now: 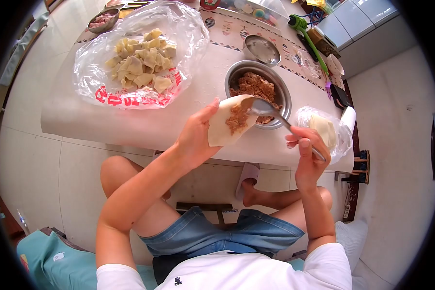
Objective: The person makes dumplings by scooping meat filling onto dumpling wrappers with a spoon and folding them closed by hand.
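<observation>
My left hand (198, 133) holds a pale dough wrapper (220, 128) by its left side, thumb on top. Brown minced filling (237, 119) lies on the wrapper. My right hand (310, 150) is closed round the handle of a metal spoon (275, 113), whose bowl touches the wrapper's upper right edge beside the filling. Just behind the wrapper stands a metal bowl (286, 92) with more brown filling (256, 86). To the right of it, a stack of wrappers (322, 130) sits in a clear plastic bag (343, 140).
Folded dumplings (142, 63) lie on a clear plastic bag (188, 38) at the table's left. A small metal bowl (261, 48) stands behind the filling bowl. Another bowl (103, 24) with pink meat is at the far left. The table's near edge runs above my knees.
</observation>
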Action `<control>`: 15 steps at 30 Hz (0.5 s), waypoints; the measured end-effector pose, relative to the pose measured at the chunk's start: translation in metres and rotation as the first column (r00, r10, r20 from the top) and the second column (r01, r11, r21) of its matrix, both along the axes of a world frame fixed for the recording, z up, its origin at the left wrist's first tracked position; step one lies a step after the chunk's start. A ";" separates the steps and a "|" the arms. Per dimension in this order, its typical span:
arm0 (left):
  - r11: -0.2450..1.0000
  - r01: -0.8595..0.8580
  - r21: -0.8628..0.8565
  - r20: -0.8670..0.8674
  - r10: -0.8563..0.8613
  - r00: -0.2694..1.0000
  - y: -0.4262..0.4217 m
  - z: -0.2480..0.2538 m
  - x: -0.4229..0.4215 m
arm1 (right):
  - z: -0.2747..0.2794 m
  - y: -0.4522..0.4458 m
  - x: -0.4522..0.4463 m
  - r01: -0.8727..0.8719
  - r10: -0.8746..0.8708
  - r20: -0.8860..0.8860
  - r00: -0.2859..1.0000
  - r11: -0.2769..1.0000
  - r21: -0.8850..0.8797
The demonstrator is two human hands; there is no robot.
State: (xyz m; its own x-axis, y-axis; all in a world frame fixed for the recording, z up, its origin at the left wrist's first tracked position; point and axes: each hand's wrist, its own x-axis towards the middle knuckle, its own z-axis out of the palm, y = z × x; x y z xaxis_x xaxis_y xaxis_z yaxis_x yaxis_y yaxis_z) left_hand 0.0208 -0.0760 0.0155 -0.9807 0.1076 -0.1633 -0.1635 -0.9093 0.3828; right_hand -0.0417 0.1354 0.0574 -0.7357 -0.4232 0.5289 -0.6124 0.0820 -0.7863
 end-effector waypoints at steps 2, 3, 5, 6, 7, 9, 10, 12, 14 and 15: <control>0.999 -0.031 0.012 0.001 0.031 1.000 0.001 -0.001 0.000 | 0.000 0.005 0.001 0.028 -0.020 0.088 0.996 0.996 -0.087; 0.999 -0.041 0.010 0.001 0.041 0.999 0.001 -0.002 0.000 | 0.001 0.008 0.002 0.036 0.000 0.213 0.977 0.986 -0.164; 0.998 -0.055 0.004 -0.003 0.055 0.998 0.001 -0.003 -0.001 | 0.002 0.009 0.003 0.046 0.064 0.432 0.900 0.970 -0.240; 0.999 -0.053 -0.008 0.010 0.053 0.999 0.003 -0.002 -0.001 | 0.001 0.008 0.003 0.040 0.097 0.525 0.845 0.969 -0.244; 0.998 -0.052 -0.020 0.023 0.052 0.998 0.004 -0.001 -0.001 | 0.000 0.006 0.003 0.033 0.131 0.612 0.780 0.968 -0.249; 0.997 -0.044 -0.063 0.023 0.045 0.999 0.006 0.001 0.002 | -0.008 0.001 0.002 0.035 0.173 0.696 0.697 0.961 -0.274; 0.995 -0.038 -0.094 0.009 0.039 0.999 0.008 0.005 0.005 | -0.017 0.002 0.000 0.032 0.208 0.727 0.654 0.953 -0.301; 0.991 -0.026 -0.130 -0.016 0.024 1.000 0.008 0.006 0.007 | -0.022 0.000 0.001 0.057 0.232 0.787 0.572 0.946 -0.320; 0.990 -0.008 -0.140 -0.038 0.003 0.999 0.008 0.001 0.006 | -0.021 -0.005 0.004 0.029 0.243 0.810 0.533 0.952 -0.305; 0.994 -0.004 -0.107 -0.034 0.000 0.999 0.009 -0.001 0.005 | -0.020 -0.006 0.006 0.017 0.248 0.822 0.513 0.954 -0.298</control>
